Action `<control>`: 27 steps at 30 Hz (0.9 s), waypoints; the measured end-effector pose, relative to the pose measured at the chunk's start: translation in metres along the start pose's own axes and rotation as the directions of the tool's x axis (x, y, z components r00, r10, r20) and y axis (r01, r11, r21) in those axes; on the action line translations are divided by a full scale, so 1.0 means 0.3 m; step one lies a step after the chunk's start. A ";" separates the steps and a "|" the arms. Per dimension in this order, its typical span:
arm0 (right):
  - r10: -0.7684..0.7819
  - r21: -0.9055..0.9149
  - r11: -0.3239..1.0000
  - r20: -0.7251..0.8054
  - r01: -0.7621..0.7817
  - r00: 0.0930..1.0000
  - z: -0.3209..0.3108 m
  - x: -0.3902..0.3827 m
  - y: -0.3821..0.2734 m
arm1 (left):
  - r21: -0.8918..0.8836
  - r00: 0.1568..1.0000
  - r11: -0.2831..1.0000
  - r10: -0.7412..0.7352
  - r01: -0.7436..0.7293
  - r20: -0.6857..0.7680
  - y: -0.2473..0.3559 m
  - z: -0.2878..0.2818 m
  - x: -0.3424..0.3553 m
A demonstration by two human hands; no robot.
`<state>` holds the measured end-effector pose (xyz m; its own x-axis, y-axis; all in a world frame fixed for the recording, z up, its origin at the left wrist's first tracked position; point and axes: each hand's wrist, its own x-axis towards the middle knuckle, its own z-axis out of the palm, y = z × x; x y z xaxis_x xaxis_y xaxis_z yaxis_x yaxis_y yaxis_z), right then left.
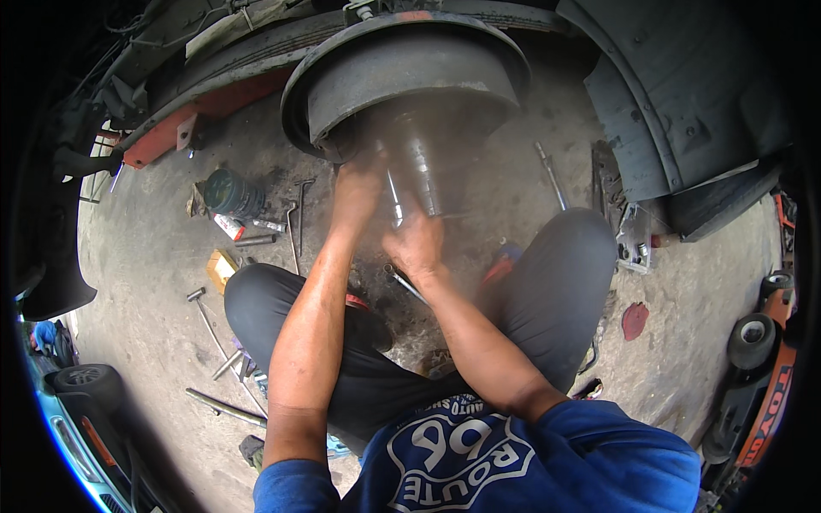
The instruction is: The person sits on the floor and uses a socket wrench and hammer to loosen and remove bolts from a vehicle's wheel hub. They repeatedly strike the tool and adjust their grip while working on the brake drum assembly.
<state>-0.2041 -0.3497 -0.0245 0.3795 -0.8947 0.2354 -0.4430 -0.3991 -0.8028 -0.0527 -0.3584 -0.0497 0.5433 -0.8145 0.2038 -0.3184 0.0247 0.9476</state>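
Observation:
A large grey brake drum (410,73) is mounted in front of me, its open side toward me. From under its rim a dull metal shaft (423,171) points down toward me, blurred by dust or motion. My right hand (416,244) is closed around the lower end of a shiny rod-like metal tool (394,197) beside the shaft. My left hand (359,184) reaches up to the tool's upper end, close under the drum's rim. Its fingers are smeared, so its grip does not show. A wrench (405,284) lies on the floor below my right hand.
Left on the concrete floor are a dark bucket (233,193), a T-handle wrench (300,214), a yellow box (222,268), a hammer (197,296) and a pipe (224,408). Right are a long-handled tool (552,175) and a red cloth-like piece (634,321). Dark vehicle panels (684,94) overhang.

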 end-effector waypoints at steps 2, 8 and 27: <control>0.109 0.205 0.967 0.193 -0.149 0.975 -0.004 0.001 -0.006 | 0.025 1.000 1.000 -0.012 0.012 0.007 -0.017 0.001 -0.007; 0.245 0.788 0.356 0.440 -0.502 0.864 -0.013 -0.006 -0.026 | 0.425 0.992 0.903 0.016 -0.069 0.127 0.033 -0.014 -0.009; 0.237 -0.245 0.947 0.090 -0.209 0.967 -0.346 0.141 0.314 | 0.371 0.796 0.791 -0.576 0.486 0.185 0.278 0.026 -0.138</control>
<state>-0.3141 -0.4460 -0.0333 0.3356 -0.9419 -0.0119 -0.6974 -0.2400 -0.6753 -0.1079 -0.3272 0.0190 0.4722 -0.7699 -0.4292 -0.2759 -0.5916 0.7576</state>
